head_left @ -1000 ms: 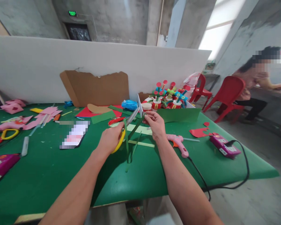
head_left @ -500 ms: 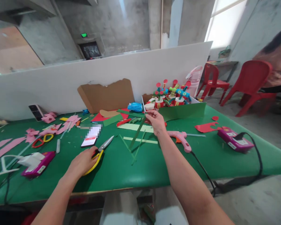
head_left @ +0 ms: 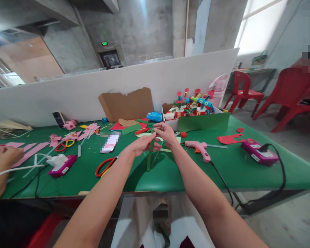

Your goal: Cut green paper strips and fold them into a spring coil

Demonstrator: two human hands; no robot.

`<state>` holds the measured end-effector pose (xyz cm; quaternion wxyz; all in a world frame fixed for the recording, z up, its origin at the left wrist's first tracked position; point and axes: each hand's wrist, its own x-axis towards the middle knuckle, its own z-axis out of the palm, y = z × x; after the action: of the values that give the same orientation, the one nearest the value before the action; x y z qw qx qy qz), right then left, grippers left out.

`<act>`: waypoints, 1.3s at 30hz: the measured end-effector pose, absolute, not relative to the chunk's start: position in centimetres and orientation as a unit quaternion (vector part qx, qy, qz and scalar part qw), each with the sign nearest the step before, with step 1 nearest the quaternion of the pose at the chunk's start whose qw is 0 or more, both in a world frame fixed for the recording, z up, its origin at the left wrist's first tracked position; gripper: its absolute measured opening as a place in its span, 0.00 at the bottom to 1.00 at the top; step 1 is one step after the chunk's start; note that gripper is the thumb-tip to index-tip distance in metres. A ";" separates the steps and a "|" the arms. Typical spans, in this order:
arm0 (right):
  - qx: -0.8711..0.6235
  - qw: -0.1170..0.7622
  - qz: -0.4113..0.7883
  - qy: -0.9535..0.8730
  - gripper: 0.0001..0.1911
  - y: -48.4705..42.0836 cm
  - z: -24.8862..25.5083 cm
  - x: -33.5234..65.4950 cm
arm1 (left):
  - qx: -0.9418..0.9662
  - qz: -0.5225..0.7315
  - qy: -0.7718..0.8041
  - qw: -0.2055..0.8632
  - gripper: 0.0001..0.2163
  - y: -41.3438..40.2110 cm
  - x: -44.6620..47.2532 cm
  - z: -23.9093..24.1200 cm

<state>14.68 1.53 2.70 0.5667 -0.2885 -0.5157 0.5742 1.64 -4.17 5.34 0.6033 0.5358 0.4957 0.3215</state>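
Note:
A dark green paper strip (head_left: 150, 156) hangs down over the table. My right hand (head_left: 166, 133) pinches its upper end between thumb and fingers. My left hand (head_left: 142, 144) has come up against it, its fingers closed around the strip just below the right fingertips. Scissors with red and yellow handles (head_left: 105, 166) lie on the table, their blades hidden behind my left forearm. Thin green strips lie behind the held one, partly covered by my hands. To the right of my right hand rests a pink glue gun (head_left: 200, 148) with a black cord.
A box (head_left: 204, 121) of colourful paper figures stands at the back. A phone (head_left: 110, 143), pink paper pieces, and purple power strips (head_left: 259, 153) (head_left: 63, 167) lie about. Another person's hand (head_left: 9, 156) is at the far left. A white board (head_left: 129, 79) borders the table.
My left hand has let go of the scissors, leaving them on the table, and moved right to the strip. My right hand still pinches the strip. Another person's hand now shows at the left.

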 end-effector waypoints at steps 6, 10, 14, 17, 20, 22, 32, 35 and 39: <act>-0.279 0.591 0.575 -0.492 0.17 1.8 2.6 14.8 | 0.475 0.330 0.469 0.667 0.16 -5.6 2.4 4.7; -0.281 0.630 0.569 -0.448 0.17 2.5 2.6 15.3 | 0.458 0.294 0.477 0.690 0.14 -8.8 1.6 4.0; -0.289 0.641 0.564 -0.434 0.17 2.9 2.4 15.6 | 0.448 0.295 0.482 0.693 0.15 -11.4 0.6 3.3; -0.298 0.639 0.562 -0.432 0.16 2.8 2.3 15.5 | 0.446 0.302 0.498 0.680 0.15 -12.4 0.1 2.9; -0.293 0.631 0.583 -0.419 0.16 2.5 2.4 15.4 | 0.439 0.322 0.516 0.660 0.14 -12.7 0.1 2.5; -0.287 0.612 0.620 -0.399 0.14 2.1 2.7 15.1 | 0.428 0.347 0.529 0.646 0.13 -12.7 0.2 2.2; -0.314 0.440 0.694 -0.476 0.14 -2.8 1.1 12.3 | 0.433 0.403 0.526 0.611 0.14 -10.7 0.6 1.1; -0.315 0.474 0.644 -0.511 0.14 -4.3 0.3 12.4 | 0.464 0.379 0.510 0.618 0.15 -10.8 0.5 0.9; -0.347 0.522 0.608 -0.487 0.17 -5.0 0.2 12.8 | 0.459 0.466 0.511 0.557 0.14 -10.9 0.6 0.4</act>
<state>12.78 -5.03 0.15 0.5219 -0.3472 -0.4874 0.6079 0.63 -10.94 0.36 0.5574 0.4591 0.5108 0.4664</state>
